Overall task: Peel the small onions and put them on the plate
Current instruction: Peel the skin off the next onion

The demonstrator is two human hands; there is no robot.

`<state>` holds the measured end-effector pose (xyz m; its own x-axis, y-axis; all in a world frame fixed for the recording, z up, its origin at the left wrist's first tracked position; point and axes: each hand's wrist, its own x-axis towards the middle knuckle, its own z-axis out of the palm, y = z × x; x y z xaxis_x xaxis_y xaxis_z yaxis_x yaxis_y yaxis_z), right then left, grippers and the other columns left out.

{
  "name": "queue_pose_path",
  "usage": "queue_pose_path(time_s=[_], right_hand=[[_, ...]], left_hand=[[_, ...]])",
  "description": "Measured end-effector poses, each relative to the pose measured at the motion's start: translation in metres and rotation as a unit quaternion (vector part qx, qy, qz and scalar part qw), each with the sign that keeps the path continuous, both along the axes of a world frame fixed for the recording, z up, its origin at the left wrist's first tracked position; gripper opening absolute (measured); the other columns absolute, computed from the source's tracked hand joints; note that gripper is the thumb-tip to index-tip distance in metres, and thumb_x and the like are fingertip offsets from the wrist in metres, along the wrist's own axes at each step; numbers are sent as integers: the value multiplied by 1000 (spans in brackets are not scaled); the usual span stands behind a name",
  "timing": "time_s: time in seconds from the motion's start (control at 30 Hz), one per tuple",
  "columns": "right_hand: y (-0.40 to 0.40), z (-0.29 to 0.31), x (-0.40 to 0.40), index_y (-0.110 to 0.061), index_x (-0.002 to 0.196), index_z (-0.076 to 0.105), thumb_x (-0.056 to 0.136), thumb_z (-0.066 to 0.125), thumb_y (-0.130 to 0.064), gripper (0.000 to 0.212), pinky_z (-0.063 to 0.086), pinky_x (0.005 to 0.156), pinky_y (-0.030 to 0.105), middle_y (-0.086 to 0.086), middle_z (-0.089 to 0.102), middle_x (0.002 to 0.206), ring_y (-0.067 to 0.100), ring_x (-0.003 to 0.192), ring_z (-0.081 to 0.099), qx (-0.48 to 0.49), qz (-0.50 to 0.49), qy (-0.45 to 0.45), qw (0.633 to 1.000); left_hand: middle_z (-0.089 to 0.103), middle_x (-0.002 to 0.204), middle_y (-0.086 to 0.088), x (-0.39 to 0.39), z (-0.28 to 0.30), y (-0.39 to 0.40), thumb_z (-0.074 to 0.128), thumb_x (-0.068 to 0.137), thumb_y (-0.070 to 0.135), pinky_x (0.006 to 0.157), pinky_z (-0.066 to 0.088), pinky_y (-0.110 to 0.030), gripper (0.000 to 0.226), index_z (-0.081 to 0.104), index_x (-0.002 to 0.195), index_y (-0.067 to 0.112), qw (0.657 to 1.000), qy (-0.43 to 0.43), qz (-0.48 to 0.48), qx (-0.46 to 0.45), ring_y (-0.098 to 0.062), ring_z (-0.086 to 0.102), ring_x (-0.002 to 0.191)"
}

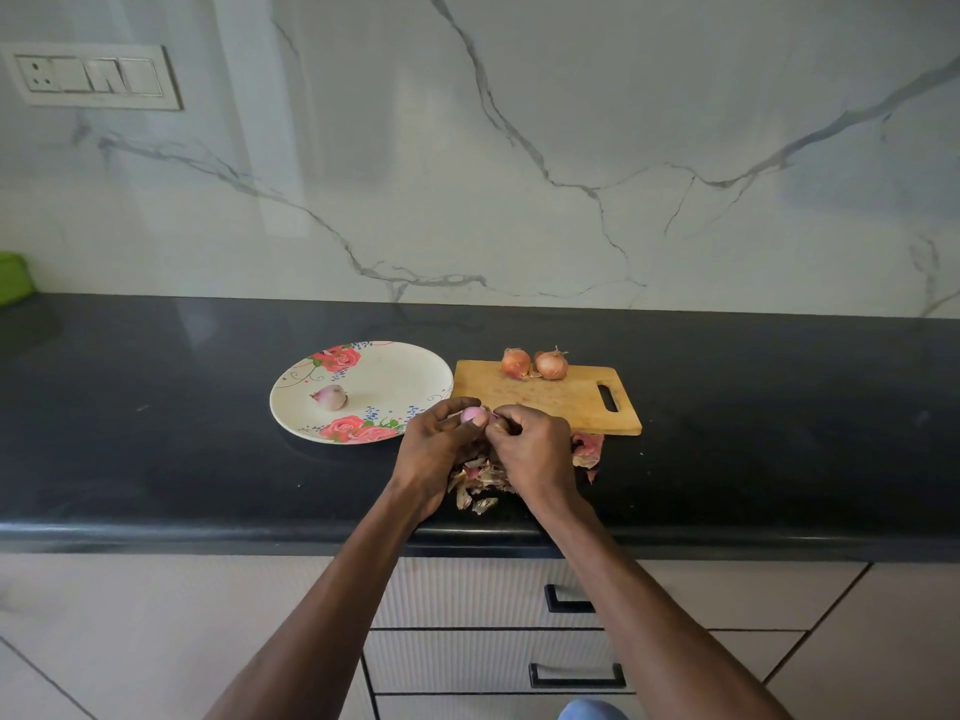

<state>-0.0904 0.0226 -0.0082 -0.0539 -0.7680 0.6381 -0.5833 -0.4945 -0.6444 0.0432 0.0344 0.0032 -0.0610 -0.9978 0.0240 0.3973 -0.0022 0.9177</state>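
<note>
- Onions are partly done: one peeled onion [329, 397] already lies on the flowered plate [395, 366], left of centre in the frame.
- Your left hand [434, 443] grips a second onion [474, 416], mostly bare and pink, just right of the plate; your right hand [530, 446] pinches at its skin, both hands close together.
- Two unpeeled onions [535, 364] wait on the cutting board [561, 402], at its far edge.
- Loose skins [480, 483] lie piled on the tabletop [156, 407] below your hands.
- By my reckoning, you are nearly halfway through.
</note>
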Motion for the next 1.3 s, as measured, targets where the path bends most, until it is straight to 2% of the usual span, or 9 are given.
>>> queue_pose_path(time_s=[0.37, 0.43, 0.5, 0.63, 0.73, 0.83, 1.13, 1.23, 1.3], right_hand=[[-4, 3, -8, -16, 77, 75, 90, 70, -7, 16, 60, 61, 50, 2, 73, 71, 25, 66, 72, 105, 2, -178, 978], [-5, 2, -8, -10, 95, 77, 91, 69, -7, 9, 60, 62, 47, 3, 74, 78, 22, 65, 72, 102, 0, -159, 982], [-6, 1, -6, -7, 119, 72, 92, 68, -4, 28, 62, 71, 37, 7, 76, 96, 19, 74, 73, 94, -18, -115, 989], [-5, 3, -2, -1, 112, 74, 90, 65, 0, 24, 49, 97, 23, 11, 70, 124, 22, 113, 67, 47, -36, -2, 998], [-1, 7, -3, -4, 114, 75, 92, 71, -16, 26, 49, 88, 13, 6, 74, 115, 15, 105, 69, 28, -12, -35, 999], [0, 7, -5, -11, 116, 75, 89, 75, -29, 33, 57, 87, 24, 0, 76, 111, 10, 101, 69, 47, 40, -67, 996], [2, 5, -6, -18, 116, 75, 87, 77, -16, 29, 58, 92, 32, -9, 75, 112, 6, 104, 69, 53, 95, -68, 992], [3, 6, -6, -19, 109, 78, 85, 77, -22, 25, 60, 84, 34, -12, 77, 100, 4, 94, 71, 52, 90, -86, 991], [4, 7, -6, -19, 101, 80, 83, 80, -22, 18, 61, 76, 31, -16, 76, 88, 3, 83, 71, 60, 81, -99, 990]], left_hand=[[74, 96, -20, 1, 5, -2, 57, 100, 8, 87, 61, -42, 16, 64, 106, -5, 991, 120, 22, 48, -31, 74, 92], [75, 93, -19, 2, 7, -3, 57, 101, 9, 87, 61, -43, 18, 61, 108, -7, 986, 154, 32, 54, -30, 74, 93], [74, 96, -20, 1, 8, -2, 58, 100, 9, 87, 61, -42, 19, 59, 110, -7, 985, 160, 35, 54, -29, 75, 92], [74, 96, -19, 0, 8, -1, 62, 97, 9, 86, 61, -39, 15, 58, 108, -1, 986, 151, 41, 51, -28, 74, 91], [74, 101, -19, 1, 5, -2, 62, 97, 15, 88, 61, -37, 21, 61, 110, -1, 990, 133, 34, 40, -27, 74, 96], [73, 103, -18, 3, 4, -2, 57, 101, 16, 84, 62, -33, 20, 63, 111, -1, 991, 128, 21, 37, -24, 73, 94], [74, 107, -17, 3, 6, 0, 65, 95, 10, 81, 61, -30, 22, 66, 114, 1, 995, 86, 27, 33, -21, 73, 93], [73, 107, -22, 3, 5, 1, 66, 93, 9, 86, 61, -34, 22, 69, 112, -2, 997, 74, 24, 30, -26, 73, 95], [74, 102, -22, 1, 7, 3, 65, 93, 7, 79, 62, -31, 17, 71, 106, -2, 997, 74, 12, 23, -27, 74, 91]])
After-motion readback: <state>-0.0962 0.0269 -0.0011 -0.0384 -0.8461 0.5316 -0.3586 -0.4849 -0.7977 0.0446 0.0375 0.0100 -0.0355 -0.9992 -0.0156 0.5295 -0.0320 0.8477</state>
